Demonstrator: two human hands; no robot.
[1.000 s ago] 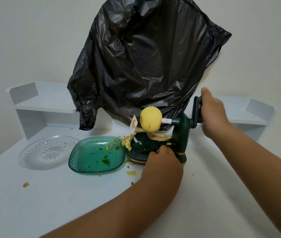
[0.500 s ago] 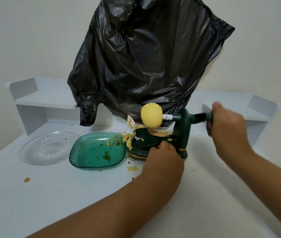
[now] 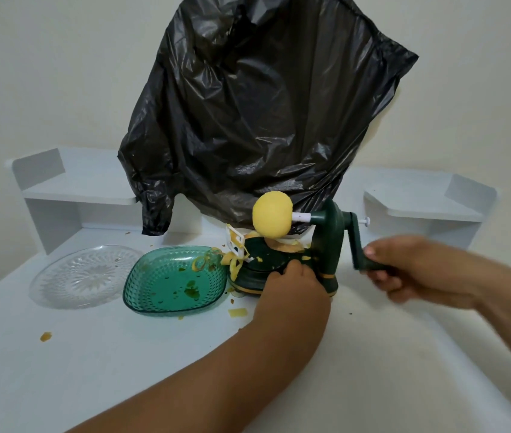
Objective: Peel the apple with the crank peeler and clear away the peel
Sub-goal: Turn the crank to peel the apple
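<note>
A dark green crank peeler (image 3: 326, 245) stands on the white table (image 3: 123, 354). A pale yellow peeled apple (image 3: 273, 218) is spiked on its shaft. Yellow peel strips (image 3: 232, 264) hang from the white blade arm (image 3: 235, 242) at the peeler's left, and more peel lies under the apple. My left hand (image 3: 291, 285) grips the peeler's round base from the front. My right hand (image 3: 416, 270) grips the crank handle (image 3: 369, 267), which now points down and is blurred.
A green glass dish (image 3: 173, 279) with peel bits sits left of the peeler, and a clear glass plate (image 3: 85, 276) lies further left. A black plastic bag (image 3: 254, 114) hangs behind. White shelves (image 3: 70, 189) flank the back. Peel scraps (image 3: 237, 312) dot the table.
My right hand swung the crank from the top, out to the right and down to the bottom. The apple turned with it. My left hand stayed on the base.
</note>
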